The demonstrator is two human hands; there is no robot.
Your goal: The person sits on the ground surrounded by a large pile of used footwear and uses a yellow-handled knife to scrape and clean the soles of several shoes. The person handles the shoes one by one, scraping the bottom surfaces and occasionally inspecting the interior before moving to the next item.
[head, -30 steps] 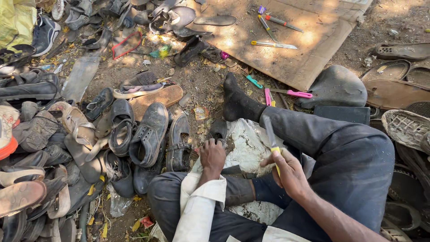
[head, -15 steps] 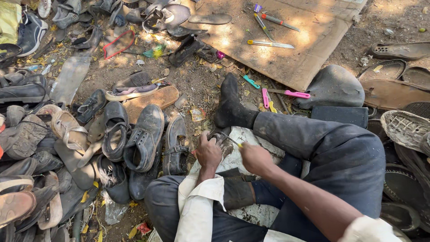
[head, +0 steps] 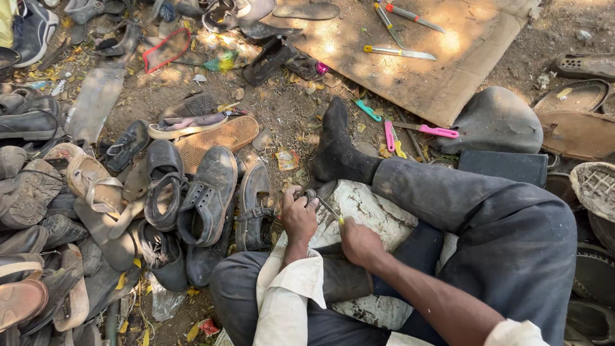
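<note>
I sit on the ground with my legs crossed. My left hand (head: 298, 216) pinches a small dark piece (head: 310, 195) against a pale stone block (head: 371, 211) that rests in my lap. My right hand (head: 360, 241) grips a thin tool with a yellow handle (head: 333, 211), and its metal tip points at the piece under my left fingers. The two hands are close together. My right leg in dark trousers and a black sock (head: 336, 150) stretches forward beside the block.
A heap of worn shoes and sandals (head: 192, 192) lies at my left. A flat wooden board (head: 442, 57) ahead carries knives and tools. Pink and green handled tools (head: 416, 131) lie on the dirt near a dark rounded stone (head: 496, 122).
My right hand has swung down from the right, where it held the tool up, and now sits beside my left hand with the tip on the piece. The camera has shifted a little.
</note>
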